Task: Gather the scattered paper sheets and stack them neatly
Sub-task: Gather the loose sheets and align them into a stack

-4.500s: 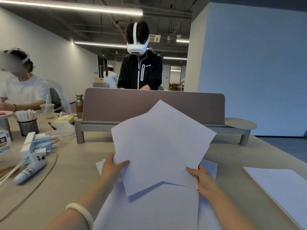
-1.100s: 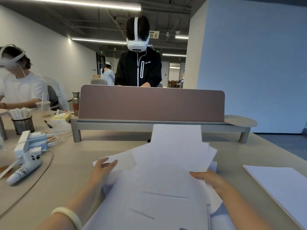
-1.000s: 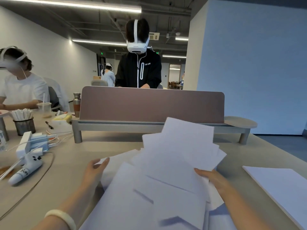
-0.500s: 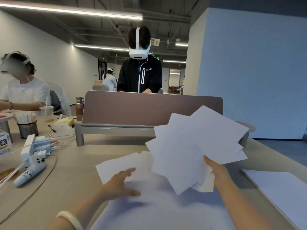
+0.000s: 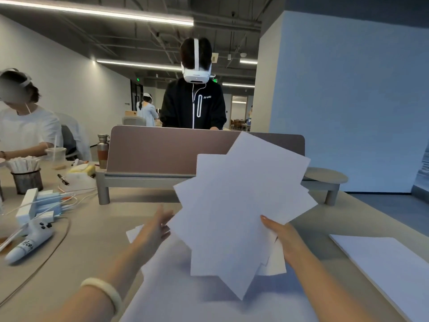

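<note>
progress: partway; bundle of sheets gathered but fanned, edges unsquared.
remaining: loose sheets lie at the near edge of the surface.
right hand: grips the bundle, raised above the surface.
left hand: open, at the bundle's left edge.
count: one bundle, four-plus sheets (overlap hides the rest); one pile at the right edge.

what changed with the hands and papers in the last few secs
The right hand has lifted the fanned bundle up off the desk and grips it alone. The left hand let go, pressed the loose sheets on the desk, then rose, open, beside the bundle's left edge. The neat stack at right and the white controller stayed put.
</note>
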Demonstrator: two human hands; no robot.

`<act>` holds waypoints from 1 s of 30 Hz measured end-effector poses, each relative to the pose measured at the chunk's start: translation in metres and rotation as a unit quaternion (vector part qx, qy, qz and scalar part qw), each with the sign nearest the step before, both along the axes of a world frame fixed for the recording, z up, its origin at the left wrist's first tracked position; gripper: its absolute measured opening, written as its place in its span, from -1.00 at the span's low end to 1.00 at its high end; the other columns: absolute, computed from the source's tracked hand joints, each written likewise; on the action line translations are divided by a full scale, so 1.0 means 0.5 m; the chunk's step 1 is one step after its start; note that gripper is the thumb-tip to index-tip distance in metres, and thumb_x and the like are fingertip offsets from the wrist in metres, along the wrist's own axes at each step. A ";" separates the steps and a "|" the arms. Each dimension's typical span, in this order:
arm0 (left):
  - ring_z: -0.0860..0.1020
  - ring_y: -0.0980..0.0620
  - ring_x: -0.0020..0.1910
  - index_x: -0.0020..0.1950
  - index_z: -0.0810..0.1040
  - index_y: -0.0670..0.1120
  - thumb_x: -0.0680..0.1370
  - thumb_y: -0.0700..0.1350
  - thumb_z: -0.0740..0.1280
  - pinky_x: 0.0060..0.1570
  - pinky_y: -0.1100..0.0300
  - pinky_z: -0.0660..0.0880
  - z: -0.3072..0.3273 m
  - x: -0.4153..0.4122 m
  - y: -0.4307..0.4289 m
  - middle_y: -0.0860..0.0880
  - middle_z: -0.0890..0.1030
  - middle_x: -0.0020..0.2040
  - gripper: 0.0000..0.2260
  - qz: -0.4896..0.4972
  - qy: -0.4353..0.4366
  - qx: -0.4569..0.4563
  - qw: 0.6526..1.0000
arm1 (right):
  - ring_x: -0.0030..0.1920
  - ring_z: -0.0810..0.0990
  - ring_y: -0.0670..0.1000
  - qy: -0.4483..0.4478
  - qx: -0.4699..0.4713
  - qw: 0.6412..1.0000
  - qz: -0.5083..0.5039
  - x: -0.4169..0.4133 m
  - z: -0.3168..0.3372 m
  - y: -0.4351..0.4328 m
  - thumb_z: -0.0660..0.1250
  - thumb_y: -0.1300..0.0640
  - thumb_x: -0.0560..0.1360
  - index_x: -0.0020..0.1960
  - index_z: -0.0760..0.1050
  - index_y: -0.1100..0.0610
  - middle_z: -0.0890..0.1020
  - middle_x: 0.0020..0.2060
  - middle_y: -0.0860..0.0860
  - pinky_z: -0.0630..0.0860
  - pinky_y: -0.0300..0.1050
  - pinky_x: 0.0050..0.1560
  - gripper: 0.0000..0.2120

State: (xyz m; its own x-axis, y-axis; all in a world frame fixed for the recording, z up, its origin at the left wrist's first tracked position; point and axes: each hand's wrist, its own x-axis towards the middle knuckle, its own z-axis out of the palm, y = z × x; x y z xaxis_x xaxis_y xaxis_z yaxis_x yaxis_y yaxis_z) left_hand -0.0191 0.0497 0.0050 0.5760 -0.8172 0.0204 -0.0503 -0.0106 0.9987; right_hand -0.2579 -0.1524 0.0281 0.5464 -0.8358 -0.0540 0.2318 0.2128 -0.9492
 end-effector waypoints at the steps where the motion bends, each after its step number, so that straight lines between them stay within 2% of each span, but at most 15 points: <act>1: 0.51 -0.02 0.27 0.33 0.48 -0.06 0.54 0.33 -0.09 0.30 0.06 0.36 0.030 0.000 0.003 -0.04 0.58 0.26 -0.35 -0.018 0.035 -0.017 0.999 | 0.10 0.61 0.16 0.002 -0.004 1.000 0.009 -0.001 -0.003 0.002 0.41 0.21 0.44 0.27 0.48 0.22 0.63 0.13 0.14 0.52 0.05 0.12 -0.59; 2: 0.59 -0.01 0.14 0.23 0.56 -0.03 0.52 0.35 -0.11 0.20 0.09 0.43 0.059 0.001 0.000 -0.03 0.65 0.13 -0.33 -0.030 0.047 -0.017 0.998 | 0.10 0.61 0.16 0.001 -0.010 1.000 0.017 -0.002 -0.004 0.002 0.41 0.22 0.44 0.26 0.49 0.22 0.63 0.12 0.14 0.53 0.05 0.12 -0.60; 4: 0.66 0.00 -0.05 0.12 0.60 -0.01 0.49 0.31 0.07 0.05 0.14 0.51 0.105 -0.011 0.002 -0.03 0.70 0.00 -0.48 -0.035 0.005 0.015 0.999 | 0.09 0.62 0.15 0.001 -0.024 0.999 0.030 0.000 -0.003 0.005 0.42 0.23 0.44 0.26 0.49 0.21 0.65 0.10 0.13 0.53 0.07 0.14 -0.60; 7: 0.62 0.04 -0.03 0.15 0.51 0.05 0.47 0.05 0.39 -0.05 0.15 0.55 0.127 -0.019 0.001 0.07 0.66 0.02 -0.72 -0.010 -0.094 0.054 0.994 | 0.06 0.65 0.13 0.004 -0.059 0.996 0.072 0.001 0.014 0.011 0.50 0.14 0.35 0.23 0.52 0.17 0.67 0.07 0.10 0.57 0.06 0.09 -0.53; 10: 0.60 0.12 -0.03 0.08 0.47 0.16 0.49 -0.14 0.41 -0.01 0.06 0.54 0.140 -0.018 -0.002 0.15 0.63 0.00 -0.73 0.043 -0.102 -0.014 0.994 | 0.06 0.67 0.07 0.005 -0.111 0.986 0.127 0.000 0.040 0.011 0.66 -0.02 0.04 0.20 0.53 0.13 0.68 0.06 0.05 0.62 -0.06 -0.02 -0.23; 13: 0.64 0.26 -0.22 -0.01 0.49 0.19 0.52 -0.16 0.37 -0.18 0.20 0.51 0.158 -0.024 0.002 0.25 0.68 -0.17 -0.77 0.056 -0.098 -0.087 0.990 | 0.06 0.66 0.02 0.006 -0.150 0.976 0.161 0.000 0.062 0.006 0.67 0.03 0.01 0.15 0.54 0.09 0.68 0.06 0.02 0.62 -0.14 -0.01 -0.26; 15: 0.66 0.26 -0.17 0.02 0.51 0.19 0.50 -0.15 0.39 -0.12 0.16 0.53 0.159 -0.027 0.002 0.25 0.69 -0.14 -0.76 0.034 -0.105 -0.108 0.988 | 0.08 0.66 -0.02 0.023 -0.172 0.970 0.169 0.003 0.071 0.007 0.66 0.07 0.07 0.11 0.55 0.05 0.69 0.05 -0.03 0.58 -0.12 0.10 -0.36; 18: 0.66 0.12 -0.02 0.16 0.50 0.12 0.43 -0.17 0.47 -0.06 0.12 0.55 0.141 -0.039 0.001 0.13 0.69 0.02 -0.64 0.006 -0.104 -0.123 0.987 | 0.07 0.66 -0.01 0.029 -0.166 0.971 0.170 0.006 0.071 0.012 0.54 0.21 0.25 0.08 0.58 0.07 0.70 0.02 -0.02 0.52 -0.04 0.16 -0.59; 20: 0.65 0.05 0.04 0.23 0.47 0.07 0.40 -0.17 0.49 -0.11 0.17 0.57 0.122 -0.045 -0.006 0.06 0.67 0.09 -0.56 0.007 -0.091 -0.142 0.986 | 0.07 0.66 0.01 0.027 -0.159 0.974 0.161 0.011 0.065 0.015 0.59 0.12 0.18 0.07 0.61 0.12 0.69 0.03 0.03 0.53 -0.05 0.16 -0.53; 22: 0.65 0.00 0.05 0.22 0.48 0.05 0.42 -0.23 0.47 -0.16 0.20 0.58 0.109 -0.053 -0.015 0.01 0.66 0.10 -0.57 0.028 -0.080 -0.153 0.985 | 0.05 0.67 0.02 0.015 -0.159 0.978 0.132 0.020 0.057 0.013 0.65 0.03 0.02 0.05 0.62 0.13 0.69 0.04 0.07 0.59 -0.13 0.05 -0.38; 24: 0.63 -0.07 0.07 0.19 0.49 0.01 0.43 -0.27 0.45 -0.09 0.12 0.57 0.105 -0.058 -0.026 -0.03 0.65 0.10 -0.61 0.062 -0.077 -0.148 0.984 | 0.03 0.68 0.04 0.002 -0.157 0.981 0.110 0.025 0.053 0.013 0.67 -0.03 -0.07 0.03 0.62 0.14 0.69 0.03 0.08 0.61 -0.11 0.02 -0.30; 25: 0.62 -0.09 0.07 0.19 0.50 -0.01 0.42 -0.27 0.46 -0.04 0.07 0.57 0.110 -0.058 -0.030 -0.06 0.65 0.11 -0.61 0.079 -0.075 -0.150 0.983 | 0.04 0.67 0.06 -0.001 -0.157 0.982 0.104 0.025 0.058 0.015 0.67 -0.03 -0.04 0.03 0.62 0.15 0.69 0.03 0.08 0.59 -0.06 0.07 -0.32; 27: 0.63 -0.09 0.06 0.18 0.52 -0.03 0.39 -0.27 0.49 0.00 0.05 0.56 0.132 -0.053 -0.032 -0.07 0.65 0.09 -0.59 0.089 -0.085 -0.159 0.980 | 0.02 0.67 0.04 -0.009 -0.157 0.983 0.099 0.020 0.077 0.017 0.58 0.10 0.18 0.03 0.60 0.12 0.70 0.02 0.04 0.56 -0.02 0.12 -0.56; 28: 0.64 -0.06 0.03 0.18 0.52 0.00 0.40 -0.28 0.48 -0.03 0.07 0.57 0.145 -0.050 -0.028 -0.04 0.67 0.07 -0.60 0.083 -0.091 -0.168 0.978 | -0.01 0.68 -0.01 -0.013 -0.162 0.982 0.099 0.016 0.087 0.015 0.52 0.17 0.28 0.02 0.59 0.08 0.70 0.00 0.00 0.56 -0.04 0.10 -0.68; 30: 0.67 0.05 -0.05 0.18 0.51 0.06 0.43 -0.29 0.45 -0.17 0.20 0.60 0.168 -0.050 -0.020 0.08 0.70 -0.02 -0.59 0.054 -0.094 -0.185 0.977 | -0.03 0.68 -0.04 -0.020 -0.158 0.981 0.106 0.008 0.107 0.014 0.45 0.10 0.33 0.03 0.57 0.04 0.70 -0.01 -0.04 0.56 -0.05 0.09 -0.73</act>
State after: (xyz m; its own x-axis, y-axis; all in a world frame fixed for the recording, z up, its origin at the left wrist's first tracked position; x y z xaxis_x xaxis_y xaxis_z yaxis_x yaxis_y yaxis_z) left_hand -0.0442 0.0398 0.0890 0.6160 -0.6684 0.4169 -0.2514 0.3348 0.9081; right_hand -0.2537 -0.1455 0.0816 0.7069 -0.6740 0.2145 0.2522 -0.0432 -0.9667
